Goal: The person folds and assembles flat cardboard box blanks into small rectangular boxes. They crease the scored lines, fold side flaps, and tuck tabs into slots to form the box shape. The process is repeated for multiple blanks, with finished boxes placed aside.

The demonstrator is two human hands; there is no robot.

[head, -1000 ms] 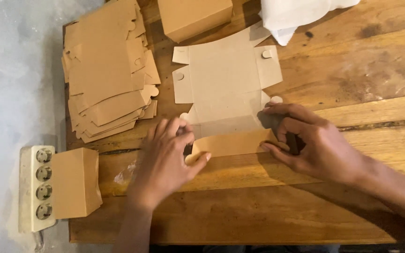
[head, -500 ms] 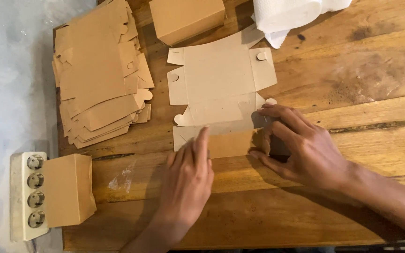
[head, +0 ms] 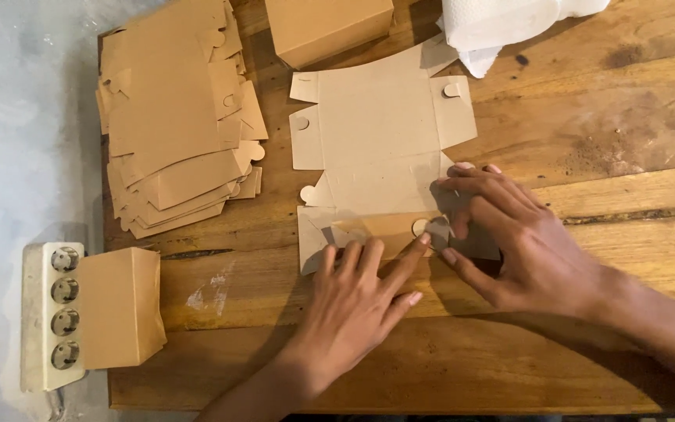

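Observation:
A flat brown cardboard box blank (head: 376,141) lies on the wooden table (head: 603,133), its near flap folded up toward me. My left hand (head: 353,305) rests flat on the table with its fingertips pressing that folded flap from the near side. My right hand (head: 509,234) grips the flap's right end, with fingers curled around a small round tab at the corner. Both hands touch the same blank.
A stack of flat brown blanks (head: 177,117) lies at the left. A folded box (head: 326,27) stands at the far edge, another (head: 119,309) at the near left beside a white power strip (head: 48,312). White paper (head: 501,23) sits at the far right.
The near flap has been folded further up. My left hand slid right along it, fingers now pointing at the tab. My right hand shifted to the flap's right corner.

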